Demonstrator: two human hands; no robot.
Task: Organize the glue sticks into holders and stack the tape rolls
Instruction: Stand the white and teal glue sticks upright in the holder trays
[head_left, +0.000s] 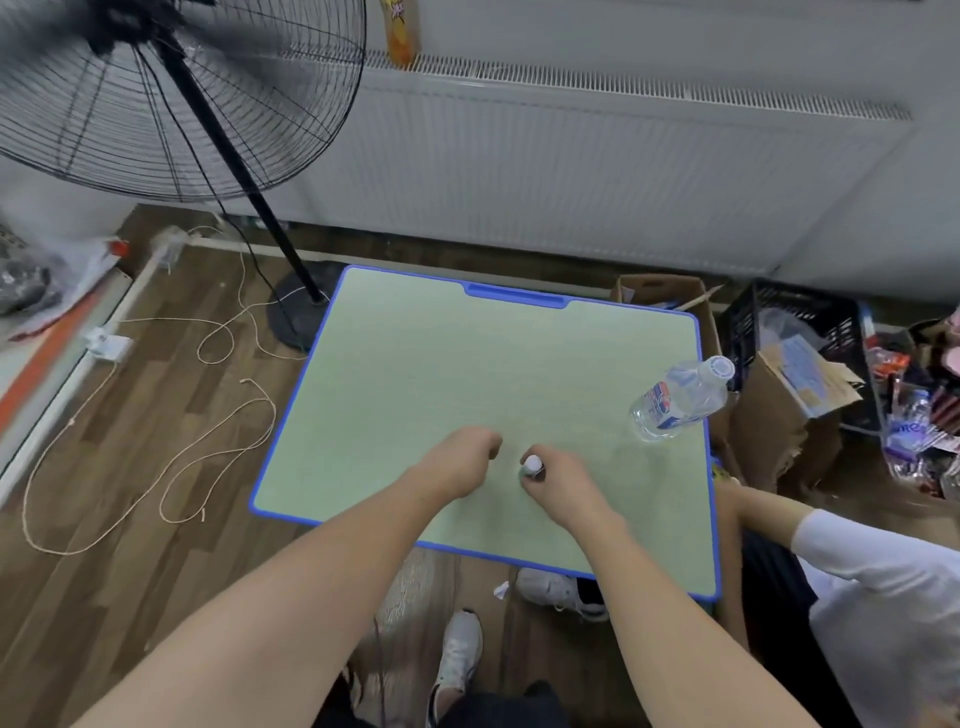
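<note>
A small green table with a blue rim (291, 415) stands in front of me. My right hand (558, 483) grips a small stick-like object with a white round cap (532, 464), held upright just above the tabletop; it looks like a glue stick. My left hand (457, 457) hovers beside it with curled fingers, and I cannot see anything in it. No holders or tape rolls are in view.
A clear water bottle (680, 397) stands at the table's right edge. Cardboard boxes (779, 410) and a black crate (795, 322) with clutter sit to the right. A standing fan (171, 93) and loose cord (156, 457) are to the left. Another person's white sleeve (883, 587) is lower right.
</note>
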